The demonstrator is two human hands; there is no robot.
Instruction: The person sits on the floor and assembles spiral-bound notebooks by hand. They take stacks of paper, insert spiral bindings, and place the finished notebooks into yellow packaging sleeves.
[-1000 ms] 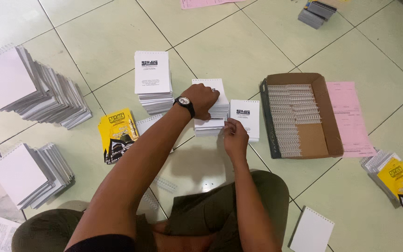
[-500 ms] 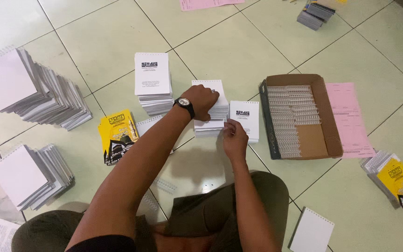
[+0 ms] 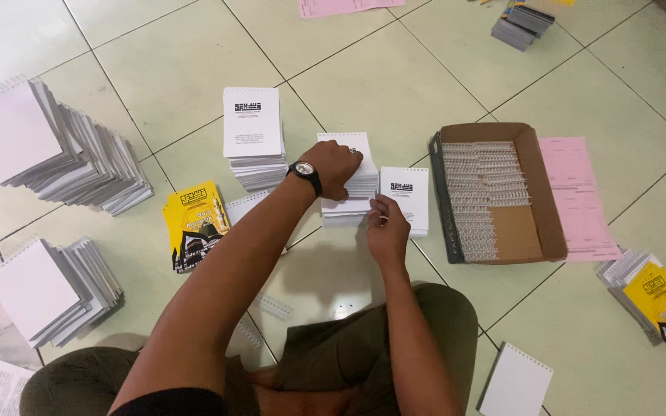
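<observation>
Pressing left hand flat on white punched-paper stack on tile floor, steadying it; right hand pinching stack edge, probably aligning sheets. Cardboard box of wire spirals nearby.

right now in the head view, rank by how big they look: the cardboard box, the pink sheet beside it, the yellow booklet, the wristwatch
1. cardboard box
2. pink sheet, though part may lie under the box
3. yellow booklet
4. wristwatch on the left hand, nearer the camera yet plainly smallest
</observation>
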